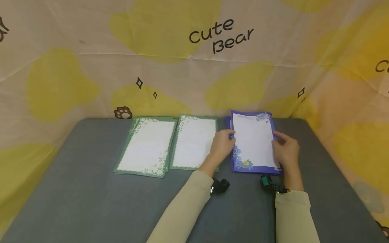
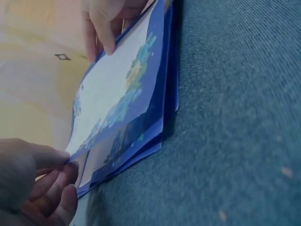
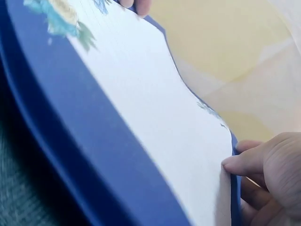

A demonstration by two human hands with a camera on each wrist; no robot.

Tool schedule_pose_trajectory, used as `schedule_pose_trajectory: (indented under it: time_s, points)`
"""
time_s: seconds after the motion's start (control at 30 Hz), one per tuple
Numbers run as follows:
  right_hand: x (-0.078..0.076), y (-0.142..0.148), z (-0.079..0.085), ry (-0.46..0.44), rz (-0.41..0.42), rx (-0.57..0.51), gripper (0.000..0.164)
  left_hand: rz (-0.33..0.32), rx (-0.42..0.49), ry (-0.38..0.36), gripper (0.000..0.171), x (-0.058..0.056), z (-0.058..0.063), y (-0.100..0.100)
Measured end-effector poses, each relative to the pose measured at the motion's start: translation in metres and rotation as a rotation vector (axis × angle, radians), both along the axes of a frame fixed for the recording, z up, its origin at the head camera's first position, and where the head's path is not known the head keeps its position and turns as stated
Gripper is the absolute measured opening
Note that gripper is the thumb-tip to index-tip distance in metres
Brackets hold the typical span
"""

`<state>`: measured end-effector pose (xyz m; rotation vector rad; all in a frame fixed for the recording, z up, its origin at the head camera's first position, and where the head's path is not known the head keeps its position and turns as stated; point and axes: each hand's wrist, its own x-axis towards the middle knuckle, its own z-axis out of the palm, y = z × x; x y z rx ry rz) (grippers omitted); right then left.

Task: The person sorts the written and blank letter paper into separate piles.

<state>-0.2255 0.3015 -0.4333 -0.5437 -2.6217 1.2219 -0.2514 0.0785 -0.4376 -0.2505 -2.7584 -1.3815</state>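
Observation:
A sheet of paper with a blue-purple floral border (image 1: 253, 141) lies over a stack of like sheets at the right of the table, its near edge raised above them in the left wrist view. My left hand (image 1: 222, 144) pinches its left edge between thumb and fingers. On the opposite side my right hand (image 1: 286, 150) pinches the right edge, thumb on the printed face (image 3: 188, 117) and fingers behind. The purple sheets underneath (image 2: 127, 162) fan out slightly at the corner nearest the left hand.
Two stacks of green-bordered floral paper, a left one (image 1: 146, 146) and a middle one (image 1: 194, 141), lie beside the purple stack on the grey table (image 1: 91, 202). The left forearm passes close to the middle stack. A yellow-patterned cloth (image 1: 170, 74) hangs behind the table.

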Motion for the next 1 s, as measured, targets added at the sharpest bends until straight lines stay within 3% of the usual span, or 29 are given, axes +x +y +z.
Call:
schedule_pose_trajectory:
  time_s: [0.17, 0.53, 0.77, 1.0]
  points:
    - [0.000, 0.003, -0.008, 0.019, 0.017, 0.043, 0.043, 0.005, -0.080, 0.012, 0.031, -0.001, -0.002, 0.005]
    - [-0.004, 0.004, -0.018, -0.034, 0.100, 0.163, 0.045, 0.047, -0.247, 0.016, 0.033, 0.004, -0.003, 0.010]
    - [-0.006, 0.000, -0.019, -0.034, 0.092, 0.155, 0.045, 0.110, -0.186, -0.013, 0.037, 0.004, -0.003, 0.012]
    - [-0.006, -0.001, -0.018, -0.042, 0.097, 0.129, 0.043, 0.107, -0.154, -0.040, 0.029, 0.004, -0.002, 0.011]
